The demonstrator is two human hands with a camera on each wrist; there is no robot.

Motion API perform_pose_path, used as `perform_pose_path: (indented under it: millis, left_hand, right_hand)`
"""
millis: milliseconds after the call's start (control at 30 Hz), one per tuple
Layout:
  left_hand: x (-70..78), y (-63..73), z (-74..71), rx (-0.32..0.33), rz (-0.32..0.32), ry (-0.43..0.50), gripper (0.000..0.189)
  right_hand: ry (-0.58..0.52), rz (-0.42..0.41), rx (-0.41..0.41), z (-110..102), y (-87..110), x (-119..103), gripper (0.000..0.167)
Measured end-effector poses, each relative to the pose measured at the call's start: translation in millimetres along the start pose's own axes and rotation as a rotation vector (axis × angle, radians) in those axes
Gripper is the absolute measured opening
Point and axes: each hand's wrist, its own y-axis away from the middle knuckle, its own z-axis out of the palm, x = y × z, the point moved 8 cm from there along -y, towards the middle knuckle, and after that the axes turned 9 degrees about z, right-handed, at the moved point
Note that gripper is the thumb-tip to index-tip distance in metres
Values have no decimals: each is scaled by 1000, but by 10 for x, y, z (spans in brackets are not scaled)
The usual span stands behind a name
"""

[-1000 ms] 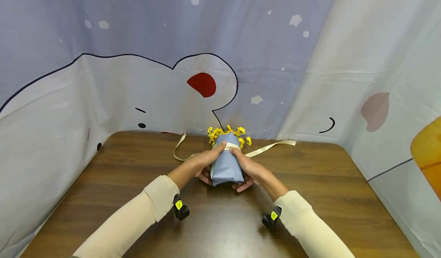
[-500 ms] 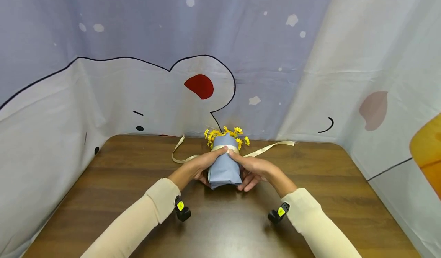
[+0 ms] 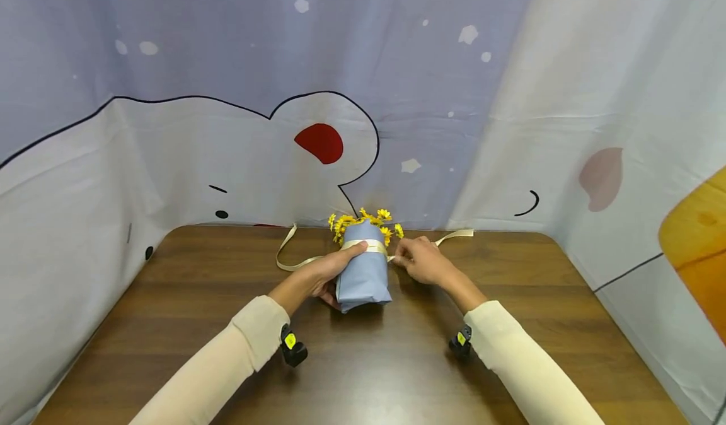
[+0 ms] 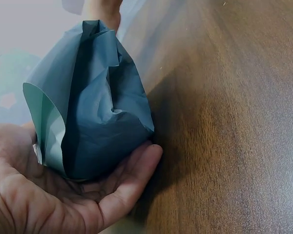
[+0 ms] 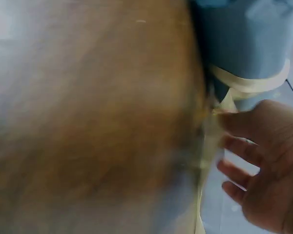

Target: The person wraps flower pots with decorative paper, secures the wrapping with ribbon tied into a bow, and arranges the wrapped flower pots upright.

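The yellow tag [image 3: 290, 340] on your L black plastic wrist cam [image 3: 293, 354] is too small to read. Your L hand [image 3: 326, 270] grips the blue-grey paper-wrapped bouquet [image 3: 365, 280], thumb on its flat cream fabric ribbon [image 3: 375, 246], fingers curled underneath. Your R hand [image 3: 423, 260] pinches the ribbon just R of the wrap; R-wrist view's blurry. Bouquet's mid-table L-to-R, its small yellow flowers [image 3: 384, 215] nr the brown wood-grain table's [image 3: 368, 368] far edge. Ribbon ends trail both sides twd that edge, nr the printed cloth backdrop [image 3: 431, 97]. Tabletop stretches L, R & twd you.
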Motion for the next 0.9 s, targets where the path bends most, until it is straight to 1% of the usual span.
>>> perform_pose_path:
  millis: [67,100,133,167,200,233,300,367,433,467,533,667,733,800,900]
  left_hand:
    - [-1,0,6,-9,3,2,93]
    - [0,1,11,-13,3,2,93]
    - [0,0,15,-17,4,2,93]
    - [-3,-1,19,-19,3,1,93]
    - [-6,-4,22,-22,3,0,93]
    - [-11,-8,22,-22,1,-1,94]
    - [-17,-14,17,-19,2,-2,93]
    - [-20,-20,11,-14,5,2,93]
    - [-17,-25,8,-12,9,5,94]
    - [-15,-27,8,-9,10,5,94]
    - [-15,-34,12,-5,9,2,95]
    - [-24,-43,18,7,0,-6,96]
    - [-27,-40,16,12,-3,-8,96]
    - [-27,-38,10,15,-2,-11,97]
    - [-29,-32,0,16,0,-13,97]
  right_hand:
    - [-243,71,62,-146,12,-34,12]
    - [-396,107,83,-207,21,-35,12]
    - [-542,163,82,-267,51,-86,12]
    - [-659,184,79,-289,60,-99,14]
    - [-751,192,60,-288,67,-120,16]
    - [-803,196,24,-265,72,-149,18]
    - [-805,179,-60,-196,93,-212,21]
    - [-746,150,-128,-120,120,-259,24]
    - [-695,132,-168,-57,148,-268,26]
    - [-682,128,-175,-42,161,-266,26]
    - [-695,136,-176,-31,180,-243,27]
    - [-819,161,-164,-46,184,-180,26]
    - [-854,165,-172,-37,178,-157,25]
    - [-826,152,-180,-17,173,-144,23]
    - [-727,118,-180,31,174,-137,24]
